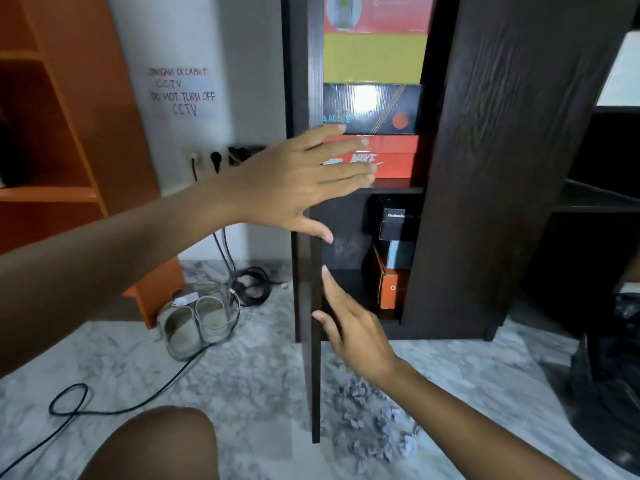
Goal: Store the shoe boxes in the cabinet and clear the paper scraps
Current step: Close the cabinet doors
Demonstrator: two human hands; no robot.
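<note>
Left hand (291,181) before Nike box (391,157)

Four shoe boxes stacked on upper cabinet shelf: red-orange printed (377,13), yellow (374,57), black (372,109), orange Nike (394,155). Three boxes on lower shelf: black (394,223), blue-grey (400,254), orange (389,285). One pile of paper scraps (374,424) on floor. Two hands: left (294,178), right (349,327). Two sandals (194,323). Two cabinet doors (502,168).
</note>
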